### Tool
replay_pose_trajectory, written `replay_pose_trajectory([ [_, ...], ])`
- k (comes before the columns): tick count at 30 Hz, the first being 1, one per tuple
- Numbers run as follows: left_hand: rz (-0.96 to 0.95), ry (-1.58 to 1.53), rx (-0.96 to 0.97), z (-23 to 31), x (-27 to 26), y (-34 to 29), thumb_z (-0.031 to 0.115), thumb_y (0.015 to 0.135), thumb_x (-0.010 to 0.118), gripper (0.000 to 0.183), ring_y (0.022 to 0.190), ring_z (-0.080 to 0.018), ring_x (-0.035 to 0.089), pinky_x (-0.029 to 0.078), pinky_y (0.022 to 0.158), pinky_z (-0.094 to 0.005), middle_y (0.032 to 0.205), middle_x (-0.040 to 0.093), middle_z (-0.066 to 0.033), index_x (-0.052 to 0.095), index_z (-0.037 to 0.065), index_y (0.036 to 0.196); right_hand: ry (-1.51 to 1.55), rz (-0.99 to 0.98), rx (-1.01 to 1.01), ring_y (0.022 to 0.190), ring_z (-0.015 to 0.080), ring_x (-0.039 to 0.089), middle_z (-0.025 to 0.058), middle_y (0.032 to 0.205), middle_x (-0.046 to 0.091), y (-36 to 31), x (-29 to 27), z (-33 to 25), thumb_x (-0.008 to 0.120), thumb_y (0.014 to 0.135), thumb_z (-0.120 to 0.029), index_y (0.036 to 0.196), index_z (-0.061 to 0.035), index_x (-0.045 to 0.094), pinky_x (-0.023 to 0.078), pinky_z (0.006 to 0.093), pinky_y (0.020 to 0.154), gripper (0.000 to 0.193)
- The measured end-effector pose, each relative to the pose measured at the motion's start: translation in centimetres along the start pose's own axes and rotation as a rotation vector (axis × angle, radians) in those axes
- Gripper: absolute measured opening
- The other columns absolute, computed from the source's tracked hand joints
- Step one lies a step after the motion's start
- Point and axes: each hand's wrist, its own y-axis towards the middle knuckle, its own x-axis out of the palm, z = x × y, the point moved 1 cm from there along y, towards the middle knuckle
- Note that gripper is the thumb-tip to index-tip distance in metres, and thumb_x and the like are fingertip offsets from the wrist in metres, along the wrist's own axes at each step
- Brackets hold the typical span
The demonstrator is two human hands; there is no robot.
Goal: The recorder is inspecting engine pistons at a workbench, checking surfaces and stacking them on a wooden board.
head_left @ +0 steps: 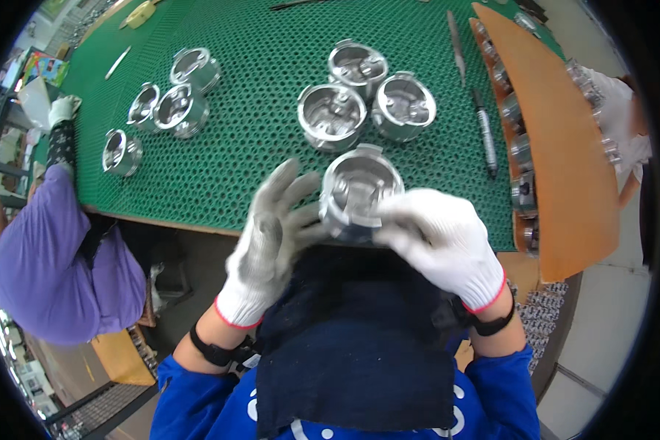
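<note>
A silvery metal piston [361, 176], hollow side up, is at the near edge of the green table, close in front of me. My right hand [444, 238], in a white knit glove, has its thumb and fingers closed on the piston's right side, slightly blurred. My left hand [271, 227], in a greyed white glove, is open on the other side with fingers spread. Its fingertips come close to the piston's left wall; whether they touch I cannot tell. Just beyond stand three more pistons, a left one [332, 116], a back one [358, 67] and a right one [403, 106].
Several pistons [181, 111] stand farther left on the green perforated mat [257, 95]. A black marker [484, 132] and a thin metal tool [456, 48] lie right, beside an orange-brown board [557, 147] with pistons along it. A person in purple [66, 257] sits at left.
</note>
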Motion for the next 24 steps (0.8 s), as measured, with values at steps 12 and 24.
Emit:
replay_pose_trajectory([
  [12, -0.213, -0.750, -0.069, 0.6, 0.4, -0.1, 0.056, 0.078, 0.069, 0.097, 0.119, -0.0369, 0.046, 0.052, 0.087, -0.0465, 0.148, 0.023, -0.0297, 0.026, 0.000, 0.145, 0.114, 0.109, 0.057, 0.075, 0.0184, 0.063, 0.0110, 0.090, 0.064, -4.6, -0.4, 2.5, 0.054, 0.085, -0.007, 0.124, 0.0001, 0.056, 0.051, 0.0293, 0.070, 0.039],
  [24, -0.288, -0.652, -0.164, -0.6, 0.0, -0.5, 0.057, 0.094, 0.039, 0.080, 0.098, -0.0423, 0.064, 0.057, 0.050, -0.0285, 0.136, 0.031, -0.0412, 0.021, 0.000, 0.146, -0.042, 0.104, -0.156, 0.054, 0.0219, 0.058, 0.0026, 0.062, 0.052, -2.3, 1.7, 0.7, 0.066, 0.074, -0.012, 0.106, -0.0215, 0.066, 0.046, 0.0336, 0.048, 0.033],
])
